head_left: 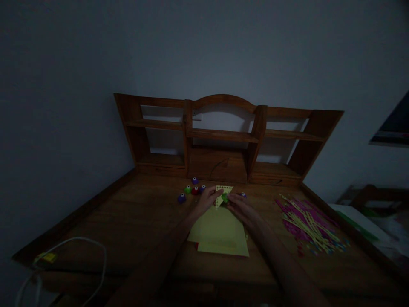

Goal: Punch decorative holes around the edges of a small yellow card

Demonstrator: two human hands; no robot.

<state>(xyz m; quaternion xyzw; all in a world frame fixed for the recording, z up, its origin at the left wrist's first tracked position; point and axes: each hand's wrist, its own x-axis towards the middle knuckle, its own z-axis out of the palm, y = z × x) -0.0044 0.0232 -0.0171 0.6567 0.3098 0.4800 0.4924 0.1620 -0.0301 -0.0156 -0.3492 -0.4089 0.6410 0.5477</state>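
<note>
My left hand [208, 199] pinches a pale yellow triangular piece of sheet [220, 202] with rows of small dark marks along its edges. Close beside it, my right hand [241, 205] has its fingers closed on a small bright green piece [225, 197], which lies against the yellow sheet. Whether the left fingers touch the green piece too is hard to see in the dim light. Under both hands lie larger plain yellow sheets [220, 232], overlapping. A bit of red shows at their left edge.
Small rounded pieces with white eye-like spots stand left of my hands: purple [182, 198], green [188, 189], red [195, 191]. Another purple one [243, 195] is partly behind my right hand. Pink and yellow strips [306, 219] are heaped right. A wooden shelf [220, 135] backs the desk; a white cable [104, 260] hangs front left.
</note>
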